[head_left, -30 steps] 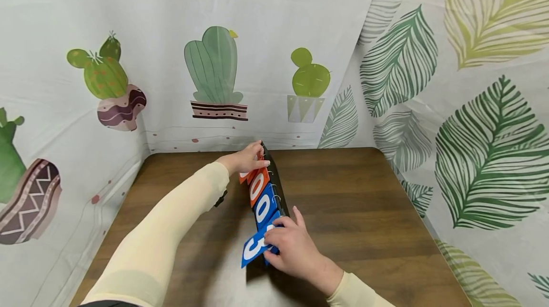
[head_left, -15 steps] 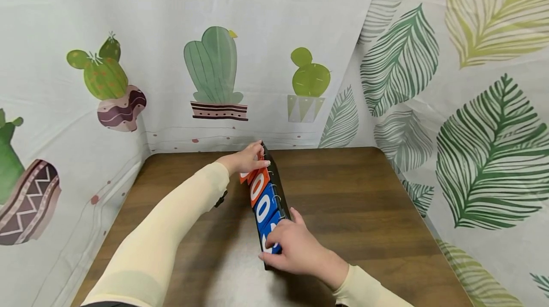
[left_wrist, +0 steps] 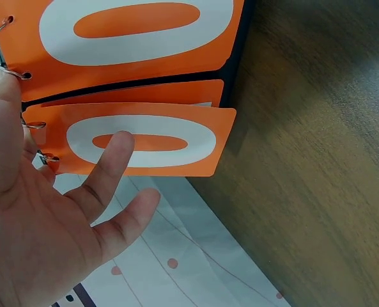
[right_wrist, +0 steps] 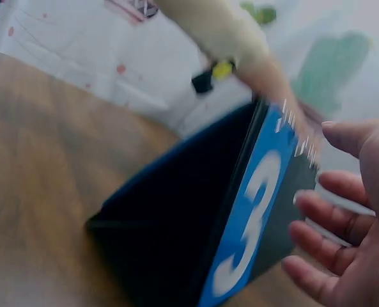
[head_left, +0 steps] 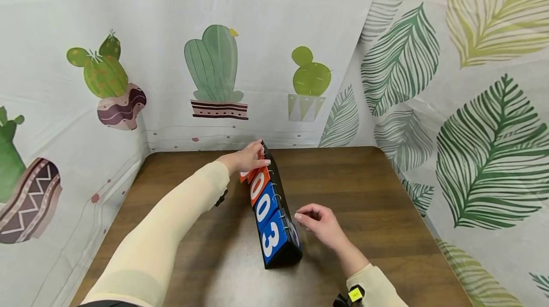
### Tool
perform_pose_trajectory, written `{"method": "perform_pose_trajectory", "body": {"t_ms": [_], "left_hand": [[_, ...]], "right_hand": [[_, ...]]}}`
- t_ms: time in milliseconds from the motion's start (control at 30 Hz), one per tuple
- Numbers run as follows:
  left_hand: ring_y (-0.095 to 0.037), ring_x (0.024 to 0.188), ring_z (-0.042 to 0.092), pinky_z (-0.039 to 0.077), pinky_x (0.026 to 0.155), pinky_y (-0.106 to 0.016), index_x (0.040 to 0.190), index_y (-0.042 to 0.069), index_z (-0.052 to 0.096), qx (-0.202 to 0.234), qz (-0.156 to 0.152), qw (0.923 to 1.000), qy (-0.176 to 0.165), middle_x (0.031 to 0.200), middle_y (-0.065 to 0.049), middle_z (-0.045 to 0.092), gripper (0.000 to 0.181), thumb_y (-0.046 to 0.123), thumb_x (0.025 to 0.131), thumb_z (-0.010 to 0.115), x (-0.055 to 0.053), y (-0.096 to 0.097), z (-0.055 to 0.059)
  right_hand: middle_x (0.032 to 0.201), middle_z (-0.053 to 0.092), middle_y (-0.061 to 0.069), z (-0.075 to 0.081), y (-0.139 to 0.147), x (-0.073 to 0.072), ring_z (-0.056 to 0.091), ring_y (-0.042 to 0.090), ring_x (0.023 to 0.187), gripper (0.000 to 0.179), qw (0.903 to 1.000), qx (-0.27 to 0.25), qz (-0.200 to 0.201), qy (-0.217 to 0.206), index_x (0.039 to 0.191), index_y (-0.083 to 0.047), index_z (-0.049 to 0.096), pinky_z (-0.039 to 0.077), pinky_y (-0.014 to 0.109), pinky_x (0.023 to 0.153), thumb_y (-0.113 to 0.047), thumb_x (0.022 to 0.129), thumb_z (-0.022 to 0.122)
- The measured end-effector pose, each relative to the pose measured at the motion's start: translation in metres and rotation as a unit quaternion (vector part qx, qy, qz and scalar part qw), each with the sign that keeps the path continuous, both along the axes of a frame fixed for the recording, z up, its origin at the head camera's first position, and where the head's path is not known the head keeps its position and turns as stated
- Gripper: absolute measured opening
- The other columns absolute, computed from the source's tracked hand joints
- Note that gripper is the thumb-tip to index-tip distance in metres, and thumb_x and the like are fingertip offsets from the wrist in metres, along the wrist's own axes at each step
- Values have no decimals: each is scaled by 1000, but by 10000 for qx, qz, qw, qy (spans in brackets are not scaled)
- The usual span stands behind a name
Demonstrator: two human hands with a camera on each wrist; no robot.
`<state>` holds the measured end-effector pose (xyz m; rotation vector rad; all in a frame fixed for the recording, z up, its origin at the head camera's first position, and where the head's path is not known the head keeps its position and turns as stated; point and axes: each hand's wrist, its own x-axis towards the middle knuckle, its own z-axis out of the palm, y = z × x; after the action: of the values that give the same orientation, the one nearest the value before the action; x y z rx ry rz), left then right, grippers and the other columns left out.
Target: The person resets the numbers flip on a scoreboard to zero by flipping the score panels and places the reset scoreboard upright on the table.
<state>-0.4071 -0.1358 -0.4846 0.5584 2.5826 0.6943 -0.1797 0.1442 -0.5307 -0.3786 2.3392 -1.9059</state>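
A black tent-shaped flip scoreboard stands on the wooden table, its ringed top edge running away from me. Its left face shows orange cards with a 0 and, nearer, blue cards reading 0 and 3. At the far end my left hand grips the top edge; in the left wrist view two fingers extend over the smaller, tilted orange 0 card. My right hand, fingers loosely bent and holding nothing, hovers right of the near end. A blurred blue 3 card faces it in the right wrist view.
The brown table extends on both sides of the scoreboard. Behind it hangs a white cloth printed with cacti, and a leaf-printed cloth covers the right side.
My right hand has flipped the blue 3 card down flat onto the left face, let go and drawn away to the right. My left hand stays at the far end.
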Motion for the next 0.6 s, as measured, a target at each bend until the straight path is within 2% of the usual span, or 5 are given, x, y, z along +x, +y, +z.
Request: {"method": "perform_pose_trajectory", "body": {"t_ms": [100,200,333,467,600], "left_hand": [[-36,161,9,26,126,-55,109,15,42,19,6,10000,-10,176,-8,-2,39,48,101,61,0,0,-1],[-35,161,10,26,126,-54,110,15,43,28,26,10000,-42,176,-7,-3,38,48,102,61,0,1,-1],[-36,161,9,26,127,-54,110,15,44,23,50,10000,-49,176,-8,-3,38,48,102,61,1,1,0],[-36,161,8,25,127,-54,109,15,43,6,52,10000,-21,175,-8,-2,38,48,102,61,0,2,0],[-36,161,10,26,127,-54,109,15,43,26,70,10000,-40,175,-8,-2,38,48,101,62,1,2,0]], "right_hand": [[110,71,25,-23,2,-2,72,23,88,38,9949,117,-186,-979,121,-1,68,63,46,77,-30,96,73],[117,70,17,-39,1,-1,72,23,91,57,9821,158,-268,-1857,131,-1,61,64,47,75,-42,93,75],[112,71,14,-49,0,-2,72,20,85,73,9638,-128,-269,-2650,137,-1,54,64,44,69,-51,90,77],[107,72,14,-52,2,-5,73,19,80,75,9577,-234,-186,-2864,137,-1,53,64,41,67,-54,89,76],[105,71,14,-54,1,-7,72,19,77,73,9579,-124,-119,-2866,132,0,57,63,38,64,-53,87,78]]}}
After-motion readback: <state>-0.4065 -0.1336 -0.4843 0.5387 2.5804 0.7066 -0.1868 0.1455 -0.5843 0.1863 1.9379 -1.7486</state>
